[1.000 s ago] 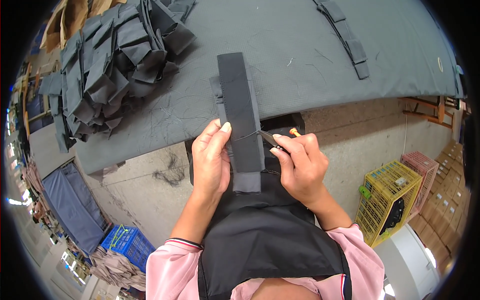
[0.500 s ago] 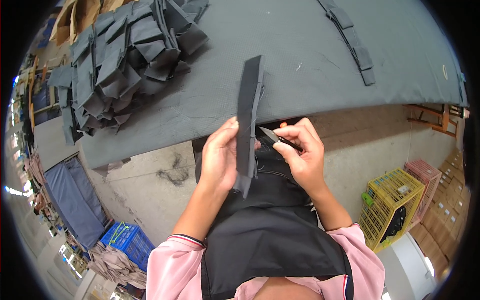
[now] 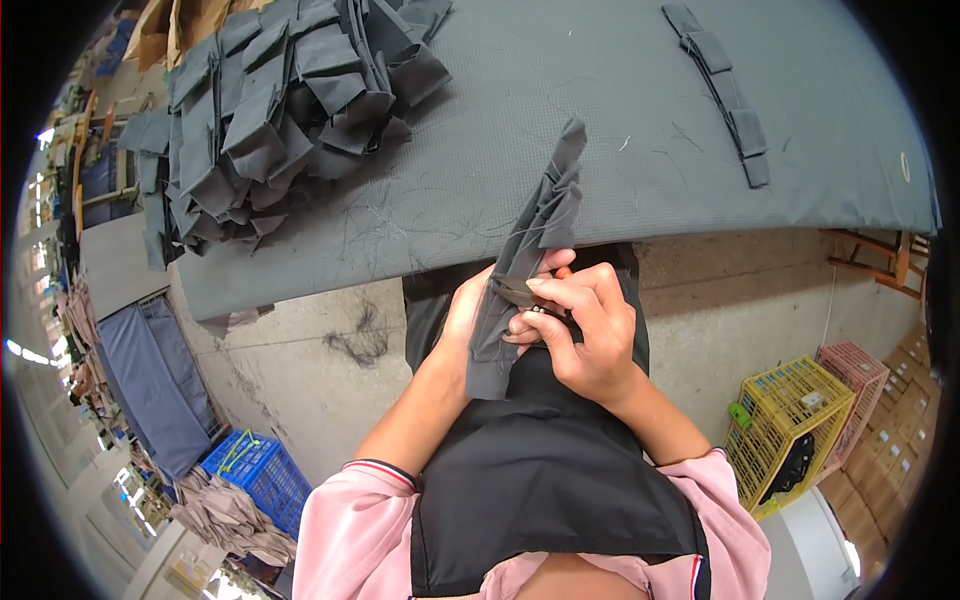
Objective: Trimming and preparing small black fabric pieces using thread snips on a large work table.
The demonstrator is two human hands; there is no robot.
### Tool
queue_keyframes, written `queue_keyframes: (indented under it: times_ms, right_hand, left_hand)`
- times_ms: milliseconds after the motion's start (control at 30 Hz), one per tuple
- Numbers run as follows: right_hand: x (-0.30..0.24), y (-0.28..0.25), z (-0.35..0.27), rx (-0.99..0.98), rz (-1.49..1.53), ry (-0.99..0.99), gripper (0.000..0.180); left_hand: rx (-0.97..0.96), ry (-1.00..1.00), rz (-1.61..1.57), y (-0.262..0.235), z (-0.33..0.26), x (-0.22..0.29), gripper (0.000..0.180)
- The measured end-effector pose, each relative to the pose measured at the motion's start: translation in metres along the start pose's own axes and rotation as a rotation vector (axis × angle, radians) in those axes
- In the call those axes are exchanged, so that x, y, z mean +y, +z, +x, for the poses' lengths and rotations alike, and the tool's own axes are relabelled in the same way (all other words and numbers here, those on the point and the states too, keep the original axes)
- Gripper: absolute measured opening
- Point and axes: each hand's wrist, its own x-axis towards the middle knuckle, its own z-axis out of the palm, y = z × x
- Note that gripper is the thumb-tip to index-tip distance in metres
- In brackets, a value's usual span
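The left hand (image 3: 470,320) is gripping the strap (image 3: 525,270) above the counter (image 3: 600,120) edge while right-hand fingers (image 3: 560,300) are pinching snips; keeping the cloth taut and blades flush probably helps.

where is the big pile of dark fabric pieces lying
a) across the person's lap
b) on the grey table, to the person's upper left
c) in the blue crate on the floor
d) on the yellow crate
b: the pile of dark fabric pieces sits on the grey table, up and left of the strip held in both hands.
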Motion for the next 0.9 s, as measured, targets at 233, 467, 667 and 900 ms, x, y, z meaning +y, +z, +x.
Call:
queue_keyframes:
  times_ms: [233,467,667,900]
  right_hand:
    - [-0.002,-0.002,0.001,-0.034,-0.024,-0.031,0.03]
    - [-0.003,-0.001,0.002,-0.025,0.027,0.06,0.03]
    - [0.002,-0.001,-0.001,-0.006,-0.117,-0.048,0.028]
    - [-0.005,-0.009,-0.001,0.0,0.016,0.054,0.024]
  left_hand:
    - [0.101,0.045,0.138,0.004,-0.001,-0.002,0.04]
    - [0.02,0.072,0.269,0.001,-0.006,-0.003,0.042]
    - [-0.088,-0.001,0.014,-0.012,0.001,-0.005,0.044]
    - [-0.093,-0.097,-0.136,-0.01,0.003,-0.003,0.046]
